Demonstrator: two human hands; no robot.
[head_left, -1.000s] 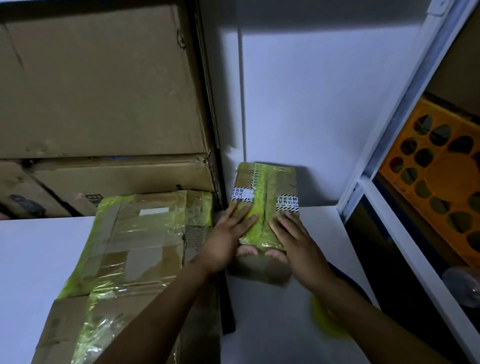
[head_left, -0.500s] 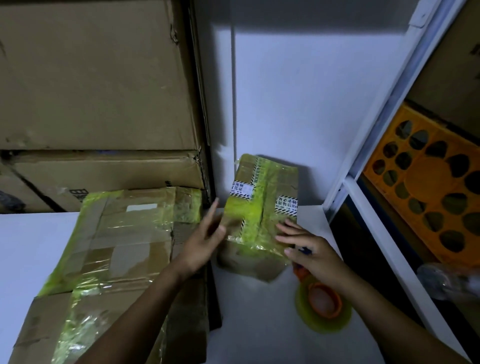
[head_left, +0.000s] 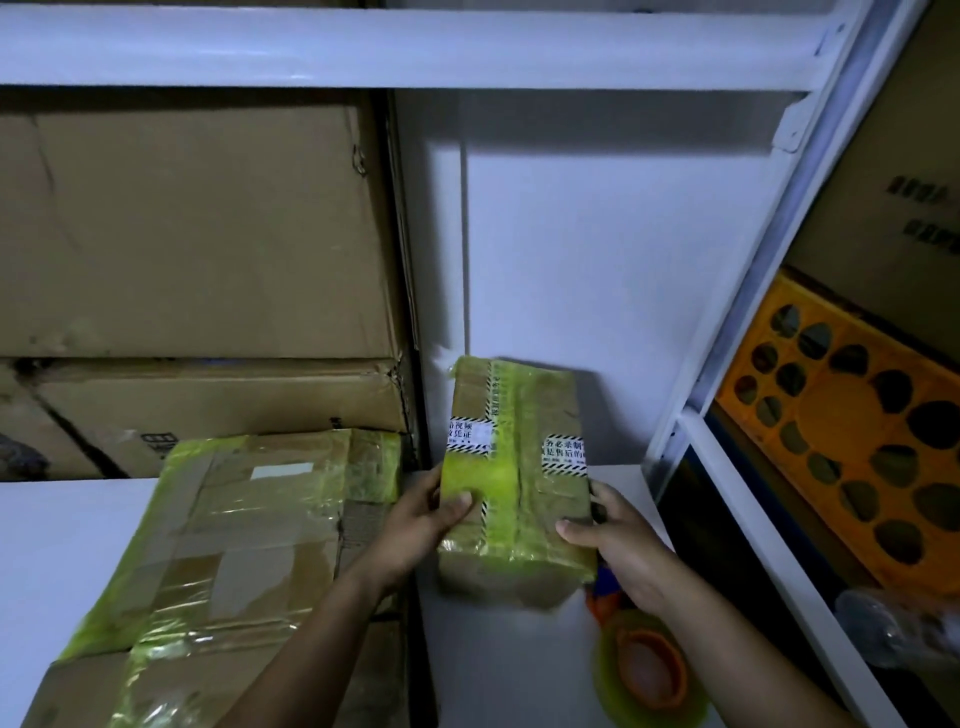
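Small taped parcel (head_left: 519, 467) is seen at lower centre of the frame, over the white shelf (head_left: 498, 670), its far end close to the white back wall (head_left: 597, 260). It is gripped from both sides. Left hand (head_left: 421, 519) is curled round the left edge, thumb pressed on the yellow-green tape on top. Right hand (head_left: 623, 551) is curled round the right edge, thumb laid on the top face near the corner. Whether the near end is resting on the shelf cannot be told. Black-and-white striped labels are visible across the top. A larger taped box (head_left: 234, 545) is placed just beside it at lower left, under the left forearm. A tape roll (head_left: 649, 670) is lying on the shelf near the right wrist. Stacked cartons (head_left: 182, 234) are seen upper left, an orange crate (head_left: 857, 457) at right.
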